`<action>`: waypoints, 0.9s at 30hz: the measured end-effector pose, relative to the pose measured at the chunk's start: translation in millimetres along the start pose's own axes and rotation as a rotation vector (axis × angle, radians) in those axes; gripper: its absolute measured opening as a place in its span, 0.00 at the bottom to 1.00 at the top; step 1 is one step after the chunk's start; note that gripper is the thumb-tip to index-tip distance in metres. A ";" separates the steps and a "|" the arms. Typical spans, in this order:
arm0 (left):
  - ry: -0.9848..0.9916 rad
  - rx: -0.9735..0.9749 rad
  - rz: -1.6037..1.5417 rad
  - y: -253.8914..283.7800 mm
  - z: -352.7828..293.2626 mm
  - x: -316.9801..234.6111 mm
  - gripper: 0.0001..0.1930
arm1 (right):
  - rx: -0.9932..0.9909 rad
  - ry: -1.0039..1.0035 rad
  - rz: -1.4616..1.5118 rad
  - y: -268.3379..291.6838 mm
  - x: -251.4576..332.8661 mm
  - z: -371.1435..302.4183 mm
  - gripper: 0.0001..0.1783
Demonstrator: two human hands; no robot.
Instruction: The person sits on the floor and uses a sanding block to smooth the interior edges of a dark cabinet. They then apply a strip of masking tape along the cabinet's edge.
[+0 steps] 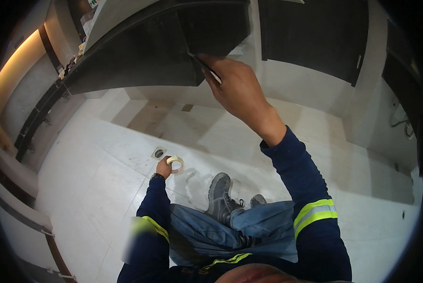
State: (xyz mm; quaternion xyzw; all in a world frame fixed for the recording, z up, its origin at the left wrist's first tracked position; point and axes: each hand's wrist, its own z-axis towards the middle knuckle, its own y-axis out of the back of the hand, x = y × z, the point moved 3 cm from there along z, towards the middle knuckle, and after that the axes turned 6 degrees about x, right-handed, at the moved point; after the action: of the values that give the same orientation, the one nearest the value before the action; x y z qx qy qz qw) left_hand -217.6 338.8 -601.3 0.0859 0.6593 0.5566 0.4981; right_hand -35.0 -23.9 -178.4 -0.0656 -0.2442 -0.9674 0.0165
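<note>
My left hand, lowered over the floor, is closed on a roll of cream masking tape. The tape ring stands out to the right of the fingers. Higher up, my right hand pinches a thin, flat, dark piece with a pale edge between thumb and fingers. Its exact kind is hard to make out. One end of it reaches the seam of a large black panel, close to its lower edge; whether they touch, I cannot tell.
A square floor drain lies just beyond my left hand. Pale tiles cover the floor, and my dark work boot rests on them. A dark door stands at the far right. Hose-like fittings hang on the right wall.
</note>
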 end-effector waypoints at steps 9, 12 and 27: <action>-0.010 -0.005 0.021 -2.8 1.0 3.8 0.13 | -0.160 0.036 -0.014 -17.2 -9.3 -3.1 0.14; 0.015 0.006 -0.028 -2.9 1.4 8.7 0.13 | -0.187 0.099 -0.122 0.6 -7.7 28.1 0.12; -0.030 -0.004 0.002 0.1 3.1 0.9 0.14 | -0.222 0.167 -0.263 25.6 -10.5 56.6 0.16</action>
State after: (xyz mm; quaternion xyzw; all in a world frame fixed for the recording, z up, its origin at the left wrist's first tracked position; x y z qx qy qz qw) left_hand -215.8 341.4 -601.3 0.0940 0.6508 0.5570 0.5073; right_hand -16.3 -19.5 -118.4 0.0462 -0.1402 -0.9843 -0.0973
